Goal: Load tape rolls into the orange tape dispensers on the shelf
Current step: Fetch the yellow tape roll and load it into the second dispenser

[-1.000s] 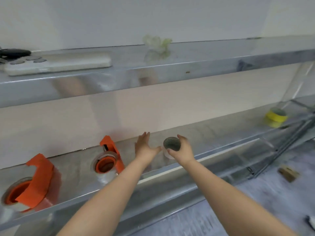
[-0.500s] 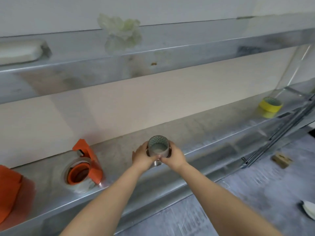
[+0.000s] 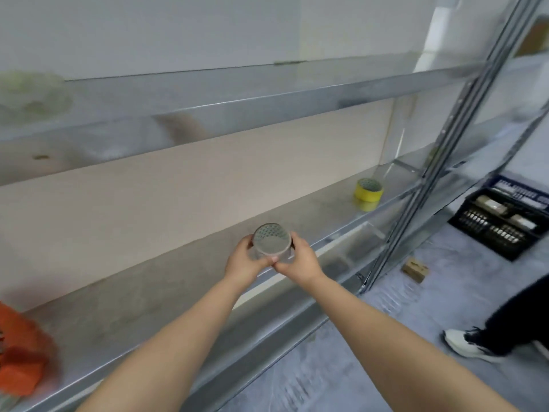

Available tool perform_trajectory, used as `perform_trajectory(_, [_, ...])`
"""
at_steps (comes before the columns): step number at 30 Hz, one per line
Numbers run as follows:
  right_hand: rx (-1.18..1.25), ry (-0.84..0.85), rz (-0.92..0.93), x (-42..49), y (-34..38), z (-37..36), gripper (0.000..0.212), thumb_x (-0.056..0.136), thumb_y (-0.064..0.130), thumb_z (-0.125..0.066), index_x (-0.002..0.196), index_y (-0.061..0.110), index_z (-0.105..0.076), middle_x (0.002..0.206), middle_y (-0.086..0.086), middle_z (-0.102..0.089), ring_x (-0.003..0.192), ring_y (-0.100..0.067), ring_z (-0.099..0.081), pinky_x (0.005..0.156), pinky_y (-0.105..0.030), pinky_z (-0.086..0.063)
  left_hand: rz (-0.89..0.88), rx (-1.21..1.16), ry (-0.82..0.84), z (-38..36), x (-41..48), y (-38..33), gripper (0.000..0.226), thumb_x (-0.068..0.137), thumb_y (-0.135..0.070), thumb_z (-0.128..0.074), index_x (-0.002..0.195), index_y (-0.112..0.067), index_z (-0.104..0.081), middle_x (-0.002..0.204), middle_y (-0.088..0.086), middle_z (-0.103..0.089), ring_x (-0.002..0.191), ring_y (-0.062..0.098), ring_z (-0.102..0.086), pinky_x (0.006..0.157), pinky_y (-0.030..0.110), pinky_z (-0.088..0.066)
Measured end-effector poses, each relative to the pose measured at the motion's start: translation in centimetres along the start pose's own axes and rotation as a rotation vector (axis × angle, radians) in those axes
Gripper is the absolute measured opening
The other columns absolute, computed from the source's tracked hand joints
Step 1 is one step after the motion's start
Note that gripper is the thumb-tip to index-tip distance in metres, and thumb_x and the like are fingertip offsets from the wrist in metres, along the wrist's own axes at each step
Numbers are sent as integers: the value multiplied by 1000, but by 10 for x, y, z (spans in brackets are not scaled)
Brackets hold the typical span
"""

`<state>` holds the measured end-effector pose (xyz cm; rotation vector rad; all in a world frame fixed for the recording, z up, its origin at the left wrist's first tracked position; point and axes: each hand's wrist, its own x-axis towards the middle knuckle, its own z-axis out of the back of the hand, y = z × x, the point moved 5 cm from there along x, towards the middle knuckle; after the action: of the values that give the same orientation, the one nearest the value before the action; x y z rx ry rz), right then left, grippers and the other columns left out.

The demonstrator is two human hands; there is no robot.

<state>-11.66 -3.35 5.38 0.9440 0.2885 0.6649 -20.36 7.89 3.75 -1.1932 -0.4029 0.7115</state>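
A clear tape roll with a grey core is held just above the metal shelf, its open side facing me. My left hand grips its left side and my right hand grips its right side, thumbs meeting under the roll. One orange tape dispenser shows at the far left edge of the shelf, blurred and partly cut off. A yellow tape roll lies flat on the shelf far to the right.
An upper shelf runs overhead with a pale green object at its left. A slanted metal upright stands at the right. On the floor are a black crate, a small cardboard box and another person's leg and shoe.
The view has swung to the right, so the loaded dispenser left the frame. Both hands stay closed on the clear roll, now lifted slightly and tilted toward me.
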Motion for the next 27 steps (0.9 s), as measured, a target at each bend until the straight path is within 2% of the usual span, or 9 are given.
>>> perform_trajectory(3, [16, -36, -29, 5, -21, 33, 62, 68, 18, -73, 123, 14, -46, 120, -10, -58, 111, -24, -54, 94, -35, -47, 19, -18, 62, -42, 10, -14, 70, 68, -13, -81, 129, -6, -47, 134, 11, -54, 125, 22, -49, 98, 23, -35])
perform_trajectory(10, [53, -102, -41, 48, -68, 96, 64, 68, 14, -73, 125, 16, -45, 119, -3, -61, 110, -16, -55, 88, -21, -41, 14, -7, 133, -126, 65, -43, 68, 67, -14, -82, 126, -5, -48, 132, 13, -56, 121, 23, -52, 97, 25, -38])
perform_trajectory(14, [-15, -75, -47, 95, -94, 123, 69, 69, 14, -73, 130, 13, -41, 126, -6, -58, 116, -20, -53, 96, -28, -43, 44, 4, 102, -166, 104, -54, 70, 65, -21, -82, 125, -8, -48, 129, 11, -57, 115, 28, -57, 91, 46, -52])
perform_trajectory(16, [-40, -50, -46, 119, -105, 133, 64, 68, 13, -72, 126, 12, -45, 124, -8, -59, 115, -22, -55, 97, -31, -45, 90, -19, 96, -181, 122, -55, 71, 65, -22, -81, 126, -8, -48, 127, 9, -58, 111, 30, -58, 85, 49, -54])
perform_trajectory(18, [-34, -39, -57, 139, -118, 140, 62, 67, 13, -73, 123, 10, -48, 122, -9, -61, 113, -22, -56, 97, -32, -46, 92, -1, 88, -194, 140, -57, 71, 64, -23, -82, 125, -8, -49, 127, 8, -58, 112, 28, -58, 90, 43, -53])
perform_trajectory(20, [-22, -36, -71, 155, -132, 146, 61, 67, 14, -74, 122, 10, -48, 121, -9, -61, 112, -22, -57, 95, -31, -46, 72, 41, 87, -205, 157, -61, 71, 63, -26, -83, 124, -9, -51, 126, 7, -60, 111, 23, -58, 90, 29, -48])
perform_trajectory(23, [-4, -12, -88, 169, -148, 148, 59, 69, 13, -73, 122, 10, -48, 120, -8, -61, 112, -21, -57, 93, -27, -46, 102, 29, 74, -217, 166, -59, 64, 58, -24, -83, 113, -16, -54, 116, 5, -64, 85, 5, -63, 69, 19, -50])
perform_trajectory(25, [-7, 22, -88, 177, -155, 147, 57, 70, 11, -71, 122, 11, -47, 119, -8, -62, 111, -21, -58, 93, -28, -47, 152, -51, 40, -224, 168, -54, 63, 48, -26, -81, 104, -21, -53, 110, 7, -67, 78, 8, -67, 67, 29, -59])
perform_trajectory(27, [11, 58, -82, 186, -159, 145, 60, 71, 9, -69, 125, 11, -44, 121, -10, -61, 112, -23, -58, 97, -33, -48, 189, -82, 10, -227, 171, -50, 68, 41, -30, -78, 105, -21, -53, 108, 9, -68, 89, 23, -67, 78, 44, -58])
